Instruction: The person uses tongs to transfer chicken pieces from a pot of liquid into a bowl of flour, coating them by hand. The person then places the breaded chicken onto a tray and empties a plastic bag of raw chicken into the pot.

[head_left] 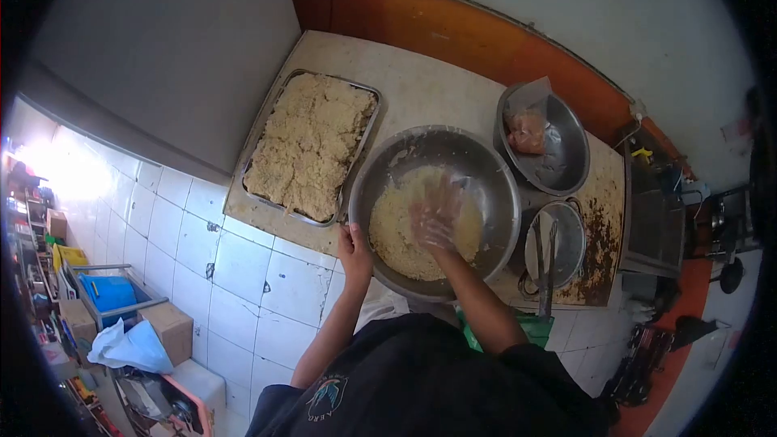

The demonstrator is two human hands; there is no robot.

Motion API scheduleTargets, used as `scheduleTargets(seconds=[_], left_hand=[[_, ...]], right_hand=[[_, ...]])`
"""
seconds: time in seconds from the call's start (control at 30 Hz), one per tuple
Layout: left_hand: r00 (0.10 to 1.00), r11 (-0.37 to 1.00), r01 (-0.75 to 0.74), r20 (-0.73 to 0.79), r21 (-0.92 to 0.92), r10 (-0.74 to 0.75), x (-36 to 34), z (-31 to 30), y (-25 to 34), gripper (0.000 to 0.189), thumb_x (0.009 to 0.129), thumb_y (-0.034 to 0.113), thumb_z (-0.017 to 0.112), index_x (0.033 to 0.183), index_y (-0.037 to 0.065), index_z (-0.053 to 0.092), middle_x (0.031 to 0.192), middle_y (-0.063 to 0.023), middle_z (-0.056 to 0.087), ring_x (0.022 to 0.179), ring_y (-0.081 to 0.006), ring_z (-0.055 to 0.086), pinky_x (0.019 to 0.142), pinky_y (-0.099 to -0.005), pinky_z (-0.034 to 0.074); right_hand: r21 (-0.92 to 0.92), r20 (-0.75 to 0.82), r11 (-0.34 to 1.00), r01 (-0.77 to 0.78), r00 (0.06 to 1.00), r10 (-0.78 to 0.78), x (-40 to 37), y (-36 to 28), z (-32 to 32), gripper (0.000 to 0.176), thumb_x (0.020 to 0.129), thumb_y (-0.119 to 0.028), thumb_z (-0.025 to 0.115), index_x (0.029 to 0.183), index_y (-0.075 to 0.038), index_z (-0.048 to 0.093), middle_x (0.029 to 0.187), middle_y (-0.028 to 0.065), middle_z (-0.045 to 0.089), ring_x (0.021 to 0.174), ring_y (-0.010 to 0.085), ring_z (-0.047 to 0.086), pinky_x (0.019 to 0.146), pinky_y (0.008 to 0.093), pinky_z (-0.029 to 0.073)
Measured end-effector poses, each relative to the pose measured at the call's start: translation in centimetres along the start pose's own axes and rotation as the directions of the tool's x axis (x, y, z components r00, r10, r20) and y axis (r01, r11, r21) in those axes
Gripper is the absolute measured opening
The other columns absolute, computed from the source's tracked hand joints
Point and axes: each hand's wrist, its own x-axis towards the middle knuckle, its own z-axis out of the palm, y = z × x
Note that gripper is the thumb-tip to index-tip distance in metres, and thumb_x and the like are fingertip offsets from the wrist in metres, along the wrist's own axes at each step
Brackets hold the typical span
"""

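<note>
A large metal bowl [503, 251] stands in front of me with pale yellow crumbs [396, 231] across its bottom. My right hand [435, 214] is inside it, over the crumbs, fingers stretched out and somewhat blurred; crumbs or flour cling to the skin. At the bowl's left side, my left hand [354, 251] grips the rim, thumb upward. Left of the bowl is a rectangular metal tray [375, 113], heaped with crumb-coated pieces [312, 142] that lie close together. Whether anything lies beneath my right palm is hidden.
A smaller metal bowl [571, 174] at the back right holds a clear plastic bag of pinkish food [528, 131]. Nearer stands a metal pot [573, 235] with a long-handled utensil across it. The worktop [421, 85] meets an orange wall strip [453, 32]. A grey cabinet [162, 48] rises at left.
</note>
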Motion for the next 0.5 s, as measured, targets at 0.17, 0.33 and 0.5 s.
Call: scheduleTargets(seconds=[0.17,0.33,0.5], left_hand=[[1.0,0.998,0.028,0.015,-0.056,-0.027,-0.2,0.0,-0.3,0.031,0.099,0.029,0.046,0.082,0.004,0.046,0.072,-0.0018,0.045,0.068,-0.0099,0.04,0.064,-0.0272,0.037],[0.996,0.991,0.084,0.006,-0.1,-0.084,0.2,0.1,-0.8,0.029,0.099,0.029,0.046,0.083,0.004,0.046,0.073,-0.0014,0.045,0.069,-0.0101,0.04,0.064,-0.0268,0.037],[1.0,0.997,0.0,0.006,-0.082,0.0,0.3,0.2,-0.4,0.029,0.099,0.029,0.046,0.084,0.004,0.046,0.073,-0.001,0.045,0.069,-0.0099,0.04,0.065,-0.0263,0.037]], right_hand=[[-0.079,0.167,0.986,-0.146,0.973,0.158,-0.6,2.3,-0.5,0.072,0.089,-0.05,0.047,0.145,-0.01,0.027,0.147,0.0234,0.025,0.136,0.0392,0.023,0.108,0.0562,0.018],[0.187,0.484,0.866,-0.463,0.811,0.329,1.8,5.6,-2.6,0.089,0.076,-0.048,0.067,0.142,-0.002,0.029,0.136,0.0244,0.043,0.127,0.0351,0.042,0.105,0.0379,0.035],[0.159,0.802,0.817,-0.554,0.555,0.22,1.4,5.6,-1.5,0.086,0.07,-0.036,0.076,0.136,0.004,0.038,0.13,0.0216,0.05,0.117,0.0323,0.052,0.096,0.0387,0.043]])
